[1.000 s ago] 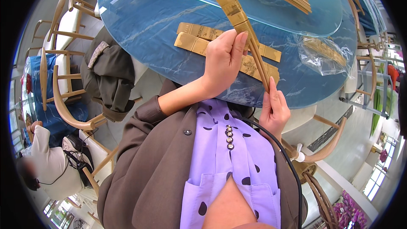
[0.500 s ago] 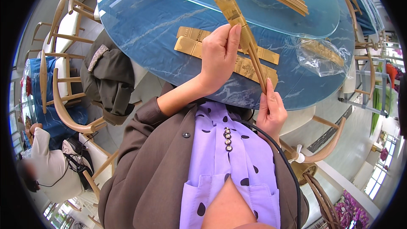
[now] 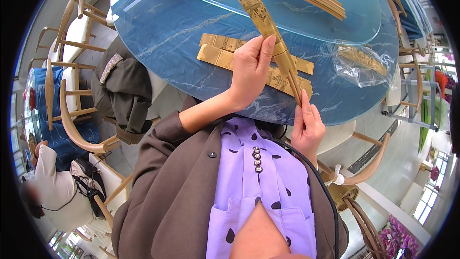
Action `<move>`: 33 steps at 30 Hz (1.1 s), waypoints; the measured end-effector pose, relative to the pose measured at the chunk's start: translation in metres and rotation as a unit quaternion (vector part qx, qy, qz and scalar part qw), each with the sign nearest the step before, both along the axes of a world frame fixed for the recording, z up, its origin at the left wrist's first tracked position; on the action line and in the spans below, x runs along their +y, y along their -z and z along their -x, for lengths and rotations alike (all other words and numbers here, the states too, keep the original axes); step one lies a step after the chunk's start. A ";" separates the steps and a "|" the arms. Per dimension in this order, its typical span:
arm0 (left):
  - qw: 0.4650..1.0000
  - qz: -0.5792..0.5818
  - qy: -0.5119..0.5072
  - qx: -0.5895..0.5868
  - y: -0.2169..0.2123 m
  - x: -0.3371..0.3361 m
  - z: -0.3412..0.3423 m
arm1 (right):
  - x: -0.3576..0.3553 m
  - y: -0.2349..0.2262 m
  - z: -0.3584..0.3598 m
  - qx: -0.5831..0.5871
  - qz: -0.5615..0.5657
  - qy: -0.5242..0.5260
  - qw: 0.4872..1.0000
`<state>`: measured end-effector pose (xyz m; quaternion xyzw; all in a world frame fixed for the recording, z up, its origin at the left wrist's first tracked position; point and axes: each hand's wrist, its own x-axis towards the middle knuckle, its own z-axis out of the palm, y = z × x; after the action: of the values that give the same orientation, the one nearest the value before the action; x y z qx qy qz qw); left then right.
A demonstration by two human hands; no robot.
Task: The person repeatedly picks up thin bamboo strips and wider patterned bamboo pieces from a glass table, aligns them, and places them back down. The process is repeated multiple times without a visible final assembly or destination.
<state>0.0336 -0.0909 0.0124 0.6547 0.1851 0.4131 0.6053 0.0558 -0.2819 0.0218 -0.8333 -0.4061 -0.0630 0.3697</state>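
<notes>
Dining hall or restaurant floor, seen from above a round table.

A large round table with a blue marbled top point(image 3: 172, 43) carries a raised glass turntable point(image 3: 306, 14), and curved wooden armchairs point(image 3: 72, 115) ring it. At far left a second table with a blue cloth point(image 3: 40, 100) repeats the arrangement, with another seated person point(image 3: 52, 192) beside it. Tall windows point(image 3: 429, 201) and what appear to be potted flowers point(image 3: 397, 237) line the near right edge.
</notes>
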 end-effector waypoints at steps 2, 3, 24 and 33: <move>1.000 0.015 0.025 0.006 0.003 -0.001 0.000 | 0.002 0.000 -0.001 0.000 0.009 0.007 1.000; 0.999 0.023 0.045 0.009 0.005 0.000 0.001 | 0.004 -0.001 -0.003 -0.006 0.005 0.002 1.000; 0.978 0.198 0.033 -0.059 -0.006 0.014 0.013 | -0.008 0.002 -0.030 0.001 -0.076 0.074 0.994; 0.975 0.207 0.049 -0.061 -0.004 0.017 0.021 | -0.009 -0.003 -0.035 0.043 -0.082 0.036 0.995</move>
<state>0.0124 -0.0738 0.0159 0.4970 0.1977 0.3747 0.7573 0.0911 -0.2909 0.0251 -0.8164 -0.3527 -0.0734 0.4513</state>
